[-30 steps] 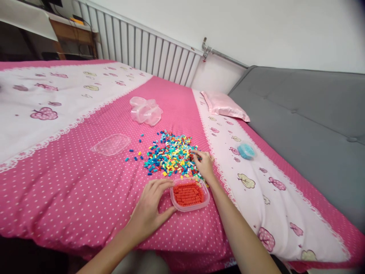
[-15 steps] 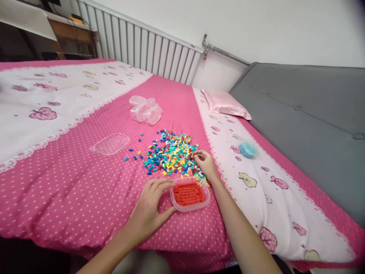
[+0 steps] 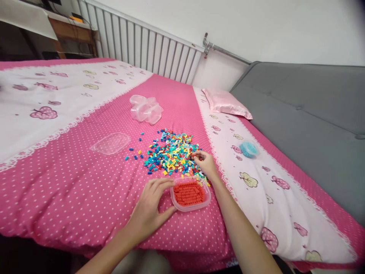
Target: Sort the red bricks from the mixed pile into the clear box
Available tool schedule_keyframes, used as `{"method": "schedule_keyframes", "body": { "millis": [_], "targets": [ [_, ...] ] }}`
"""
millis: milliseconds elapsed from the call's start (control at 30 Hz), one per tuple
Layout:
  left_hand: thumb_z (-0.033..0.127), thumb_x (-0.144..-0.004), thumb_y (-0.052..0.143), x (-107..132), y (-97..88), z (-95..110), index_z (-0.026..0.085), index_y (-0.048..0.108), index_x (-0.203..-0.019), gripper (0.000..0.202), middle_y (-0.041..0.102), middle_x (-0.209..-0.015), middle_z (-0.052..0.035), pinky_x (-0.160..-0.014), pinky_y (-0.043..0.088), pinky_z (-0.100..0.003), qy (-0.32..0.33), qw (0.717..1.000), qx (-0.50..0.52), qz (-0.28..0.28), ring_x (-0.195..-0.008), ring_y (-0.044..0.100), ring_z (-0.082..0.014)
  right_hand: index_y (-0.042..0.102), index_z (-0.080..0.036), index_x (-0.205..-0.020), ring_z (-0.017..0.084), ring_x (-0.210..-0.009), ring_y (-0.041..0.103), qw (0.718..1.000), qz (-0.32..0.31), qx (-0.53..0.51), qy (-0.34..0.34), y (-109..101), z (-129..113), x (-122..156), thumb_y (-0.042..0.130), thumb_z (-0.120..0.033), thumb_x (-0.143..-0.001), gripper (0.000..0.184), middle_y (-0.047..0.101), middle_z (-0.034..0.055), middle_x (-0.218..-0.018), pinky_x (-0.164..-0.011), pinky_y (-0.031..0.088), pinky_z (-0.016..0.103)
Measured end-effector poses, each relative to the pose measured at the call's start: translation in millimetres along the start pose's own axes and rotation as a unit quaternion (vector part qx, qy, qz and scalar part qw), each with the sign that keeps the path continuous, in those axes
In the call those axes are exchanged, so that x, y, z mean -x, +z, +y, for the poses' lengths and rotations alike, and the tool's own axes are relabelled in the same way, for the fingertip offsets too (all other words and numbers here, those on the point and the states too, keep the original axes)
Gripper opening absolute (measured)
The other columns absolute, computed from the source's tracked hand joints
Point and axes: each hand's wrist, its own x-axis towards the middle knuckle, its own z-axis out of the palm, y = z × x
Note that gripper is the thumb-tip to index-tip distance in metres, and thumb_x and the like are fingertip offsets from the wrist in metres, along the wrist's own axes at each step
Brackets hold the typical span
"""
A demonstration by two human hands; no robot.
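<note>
A clear plastic tub [image 3: 174, 201] filled with red bricks sits near the bed's front edge. My left hand [image 3: 149, 209] rests against the tub's left side, fingers curved along its rim. Just beyond the tub lies a pile of small mixed-colour bricks [image 3: 169, 154]. My right hand [image 3: 205, 164] is at the pile's right edge with its fingertips pinched together on something too small to make out.
The pink polka-dot bedspread [image 3: 85, 190] bears a clear lid [image 3: 111, 143], a cluster of empty clear tubs [image 3: 146, 109], a small tub of light blue bricks [image 3: 248, 149] and a pink pillow [image 3: 226, 104]. A grey sofa [image 3: 308, 125] is on the right, a radiator behind.
My right hand's fingers have curled from stretched over the pile into a pinch at its right edge. The left hand and the red tub have stayed put.
</note>
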Motion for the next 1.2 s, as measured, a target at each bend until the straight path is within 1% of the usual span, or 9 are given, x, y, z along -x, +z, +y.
{"method": "schedule_keyframes", "body": {
  "millis": [433, 700, 800, 867, 967, 1033, 1100, 1167, 1200],
  "targets": [
    [0.025, -0.092, 0.072, -1, -0.4, 2, 0.028, 0.053, -0.135, 0.047, 0.065, -0.133, -0.0088, -0.106, 0.051, -0.049, 0.004, 1.000, 0.007, 0.000, -0.126, 0.060, -0.0293, 0.070, -0.016, -0.096, 0.016, -0.083, 0.068, 0.987, -0.041, 0.148, -0.035, -1, -9, -9, 0.068, -0.040, -0.097, 0.024, 0.071, 0.0019, -0.093, -0.081, 0.058, 0.036],
    [0.025, -0.092, 0.071, -1, -0.1, 2, 0.027, 0.053, -0.135, 0.046, 0.065, -0.132, -0.0101, -0.105, 0.051, -0.050, 0.005, 1.000, 0.017, 0.001, -0.126, 0.060, -0.0301, 0.070, -0.017, -0.089, 0.015, -0.076, 0.067, 0.980, -0.065, 0.180, -0.044, 0, -22, -13, 0.069, -0.044, -0.095, 0.028, 0.071, -0.0002, -0.083, -0.080, 0.056, 0.035],
    [0.024, -0.092, 0.072, 0, 0.2, 0, 0.028, 0.051, -0.136, 0.048, 0.064, -0.134, -0.0097, -0.106, 0.050, -0.050, 0.005, 1.000, 0.012, -0.006, -0.127, 0.058, -0.0301, 0.073, -0.020, -0.083, 0.017, -0.075, 0.067, 0.982, -0.048, 0.179, -0.047, 0, -26, -12, 0.075, -0.035, -0.087, 0.016, 0.072, -0.0014, -0.075, -0.091, 0.052, 0.042],
    [0.024, -0.092, 0.072, 1, 0.4, -1, 0.028, 0.050, -0.136, 0.049, 0.063, -0.135, -0.0093, -0.107, 0.050, -0.050, 0.002, 1.000, 0.010, -0.009, -0.127, 0.058, -0.0299, 0.075, -0.024, -0.080, 0.021, -0.077, 0.067, 0.983, -0.027, 0.176, -0.050, -1, -29, -11, 0.075, -0.027, -0.080, 0.003, 0.073, -0.0011, -0.073, -0.102, 0.044, 0.049],
    [0.025, -0.093, 0.072, 2, 1.2, -1, 0.029, 0.049, -0.136, 0.049, 0.063, -0.134, -0.0086, -0.108, 0.049, -0.050, 0.001, 1.000, 0.012, -0.008, -0.127, 0.057, -0.0294, 0.077, -0.028, -0.080, 0.028, -0.092, 0.066, 0.984, 0.007, 0.167, -0.056, -2, -33, -7, 0.072, -0.022, -0.075, 0.009, 0.076, 0.0015, -0.078, -0.109, 0.034, 0.056],
    [0.028, -0.093, 0.072, 4, 1.3, -1, 0.030, 0.048, -0.137, 0.050, 0.062, -0.134, -0.0083, -0.108, 0.048, -0.049, 0.000, 1.000, 0.014, -0.013, -0.127, 0.056, -0.0291, 0.078, -0.029, -0.081, 0.030, -0.099, 0.064, 0.986, 0.022, 0.153, -0.061, -2, -36, -5, 0.070, -0.023, -0.075, 0.011, 0.077, 0.0031, -0.082, -0.107, 0.035, 0.055],
    [0.035, -0.093, 0.073, 8, -0.5, 0, 0.030, 0.046, -0.140, 0.053, 0.059, -0.139, -0.0096, -0.110, 0.048, -0.049, -0.005, 1.000, 0.017, -0.012, -0.131, 0.054, -0.0299, 0.078, -0.029, -0.081, 0.030, -0.098, 0.063, 0.989, 0.027, 0.131, -0.068, -2, -38, -3, 0.068, -0.024, -0.076, 0.012, 0.077, 0.0040, -0.085, -0.103, 0.040, 0.051],
    [0.043, -0.096, 0.068, 8, -5.4, 0, 0.028, 0.043, -0.144, 0.056, 0.053, -0.144, -0.0121, -0.111, 0.047, -0.049, -0.015, 1.000, 0.021, 0.007, -0.136, 0.050, -0.0307, 0.077, -0.028, -0.080, 0.029, -0.096, 0.064, 0.992, 0.030, 0.100, -0.074, -2, -38, -3, 0.067, -0.026, -0.076, 0.011, 0.078, 0.0047, -0.088, -0.097, 0.045, 0.047],
    [0.045, -0.099, 0.063, 4, -9.0, -1, 0.027, 0.042, -0.145, 0.053, 0.052, -0.145, -0.0128, -0.111, 0.047, -0.049, -0.020, 0.999, 0.021, 0.020, -0.136, 0.050, -0.0302, 0.077, -0.028, -0.081, 0.028, -0.096, 0.064, 0.993, 0.035, 0.084, -0.075, -1, -38, -3, 0.066, -0.028, -0.077, 0.011, 0.078, 0.0053, -0.090, -0.095, 0.047, 0.045]
  ]
}}
